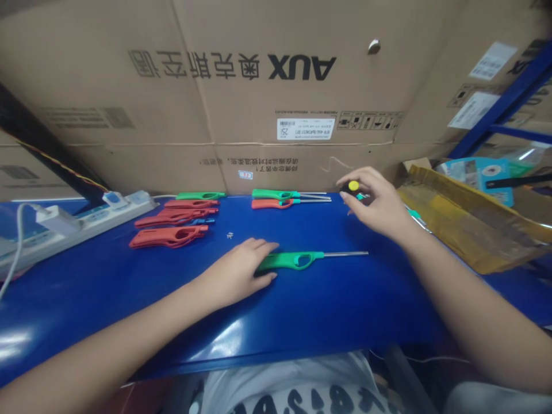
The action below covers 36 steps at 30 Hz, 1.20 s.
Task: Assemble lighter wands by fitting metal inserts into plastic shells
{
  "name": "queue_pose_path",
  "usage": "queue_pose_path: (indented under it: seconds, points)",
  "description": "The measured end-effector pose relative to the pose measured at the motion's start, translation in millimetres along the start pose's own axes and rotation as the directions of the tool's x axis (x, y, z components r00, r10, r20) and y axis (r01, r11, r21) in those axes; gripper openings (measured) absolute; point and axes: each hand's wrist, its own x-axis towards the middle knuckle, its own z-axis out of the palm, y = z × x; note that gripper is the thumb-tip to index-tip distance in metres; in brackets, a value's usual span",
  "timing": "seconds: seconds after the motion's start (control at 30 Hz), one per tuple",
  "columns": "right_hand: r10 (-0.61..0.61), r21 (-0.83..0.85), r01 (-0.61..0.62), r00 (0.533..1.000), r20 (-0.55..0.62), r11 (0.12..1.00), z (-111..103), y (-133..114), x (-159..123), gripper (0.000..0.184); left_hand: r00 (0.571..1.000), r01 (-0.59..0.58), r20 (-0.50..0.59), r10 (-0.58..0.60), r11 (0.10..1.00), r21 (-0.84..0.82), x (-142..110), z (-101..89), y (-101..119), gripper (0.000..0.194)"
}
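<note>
My left hand (244,267) is closed around the handle end of a green gas lighter (297,260), which lies flat on the blue table with its metal tube pointing right. Raised above the table at the right, my right hand (375,198) grips a screwdriver (353,186) with a black and yellow handle; most of it is hidden by the fingers. Some tiny screws (230,234) lie just beyond my left hand. Farther back, a green lighter (276,194) and a red lighter (273,203) with metal tubes rest side by side.
Several red lighter bodies (168,236) and a green one (200,196) lie at the left, near a white power strip (99,215). A cardboard wall (241,115) closes off the back. At the right sits an open box with yellow tape (470,230).
</note>
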Motion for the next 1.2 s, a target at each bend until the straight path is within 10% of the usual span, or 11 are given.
queue_pose_path:
  seconds: [0.27, 0.47, 0.7, 1.2]
  points:
    - [0.378, -0.435, -0.284, 0.915, 0.144, 0.854, -3, 70, -18, 0.016, 0.994, -0.107, 0.024, 0.106, 0.994, 0.03, 41, -15.0, -16, 0.019]
    - [0.54, -0.561, -0.337, 0.806, 0.244, 0.756, -6, 79, -26, 0.022, 0.992, -0.022, -0.122, 0.035, 0.995, 0.101, 89, -43.7, -75, 0.025]
    - [0.598, -0.663, -0.294, 0.748, 0.288, 0.688, -1, 76, -31, 0.035, 0.987, 0.021, -0.162, -0.001, 0.992, 0.121, 118, -31.8, -108, 0.031]
    - [0.496, -0.678, -0.232, 0.839, 0.224, 0.697, 12, 81, -38, 0.031, 0.965, 0.053, -0.261, 0.005, 0.975, 0.214, 123, -22.0, -106, 0.038]
